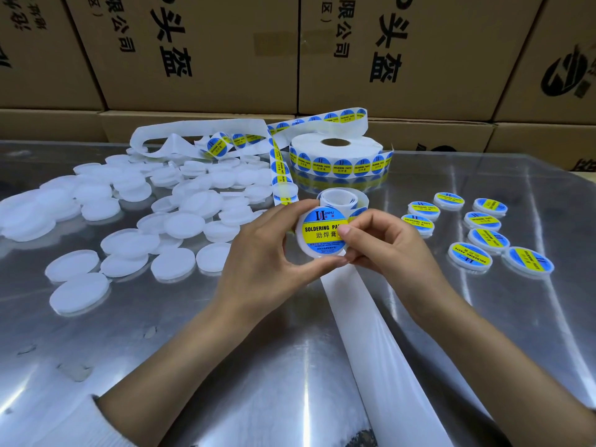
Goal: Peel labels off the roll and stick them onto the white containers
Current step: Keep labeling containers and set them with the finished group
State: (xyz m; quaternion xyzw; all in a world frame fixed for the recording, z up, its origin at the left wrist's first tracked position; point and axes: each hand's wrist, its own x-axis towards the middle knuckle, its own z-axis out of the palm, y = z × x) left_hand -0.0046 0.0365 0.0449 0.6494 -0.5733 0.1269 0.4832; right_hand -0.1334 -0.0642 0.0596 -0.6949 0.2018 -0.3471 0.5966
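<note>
A round white container (pixel 319 245) is lifted above the table's middle, and a blue and yellow "SOLDERING PASTE" label (pixel 324 225) lies on its top. My left hand (pixel 267 250) grips the container by its left rim and underside. My right hand (pixel 383 243) holds its right side, thumb pressing the label's right edge. The label roll (pixel 338 156) lies flat behind, its strip of labels (pixel 279 169) looping down toward my hands. Empty backing paper (pixel 371 333) trails toward me. Several unlabelled white containers (pixel 183 225) are heaped at the left.
Several labelled containers (pixel 483 235) lie at the right on the shiny metal table (pixel 193 366). Peeled backing strip (pixel 193 130) curls at the back left. Stacked cardboard boxes (pixel 200 50) wall off the table's far side.
</note>
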